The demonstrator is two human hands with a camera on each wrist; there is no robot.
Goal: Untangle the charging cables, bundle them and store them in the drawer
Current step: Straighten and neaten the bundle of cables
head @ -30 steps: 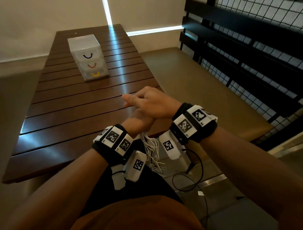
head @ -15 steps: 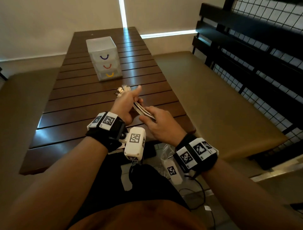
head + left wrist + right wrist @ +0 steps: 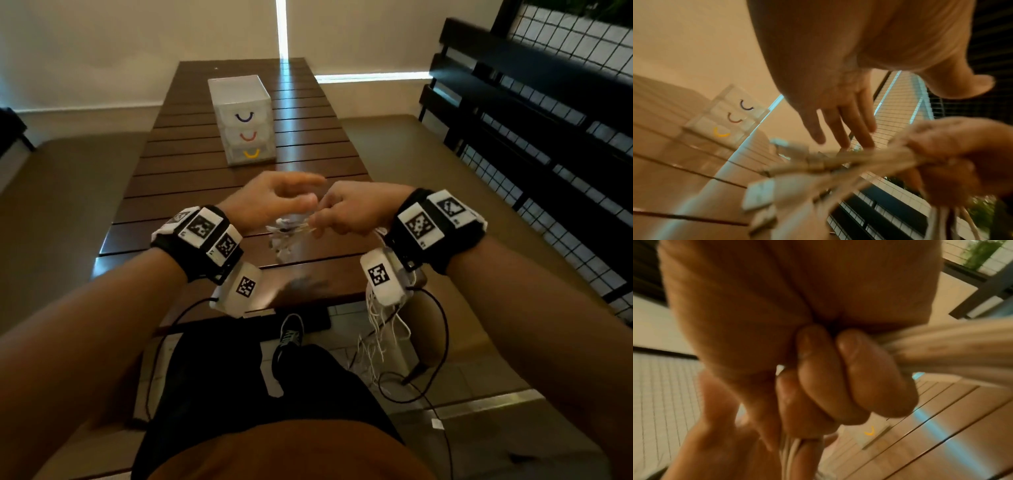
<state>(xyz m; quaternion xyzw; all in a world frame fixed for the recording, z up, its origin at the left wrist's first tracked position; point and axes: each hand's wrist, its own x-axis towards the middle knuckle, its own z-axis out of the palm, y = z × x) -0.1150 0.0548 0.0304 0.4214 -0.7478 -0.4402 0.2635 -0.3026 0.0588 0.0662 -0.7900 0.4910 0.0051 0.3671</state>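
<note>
Over the near end of the table, my right hand (image 3: 334,219) grips a bunch of white charging cables (image 3: 289,229) in a fist. Their plug ends stick out leftward, and the loose tails (image 3: 383,329) hang below that wrist, off the table edge. In the right wrist view, fingers (image 3: 838,379) curl round the strands (image 3: 953,353). My left hand (image 3: 305,192) hovers just left of the plugs, fingers straight, holding nothing. The left wrist view shows its straight fingers (image 3: 840,128) above the blurred bundle (image 3: 838,162). The clear three-drawer unit (image 3: 245,120) stands farther back, all drawers closed.
The slatted brown table (image 3: 191,192) runs away from me, with padded benches (image 3: 394,164) on both sides. A black metal grid railing (image 3: 548,120) lines the right. Black sensor leads (image 3: 442,342) dangle from my wrists over my lap.
My left hand held the plug ends half a second ago; it has let go and opened. My right hand has closed round the bundle and moved up level with the left.
</note>
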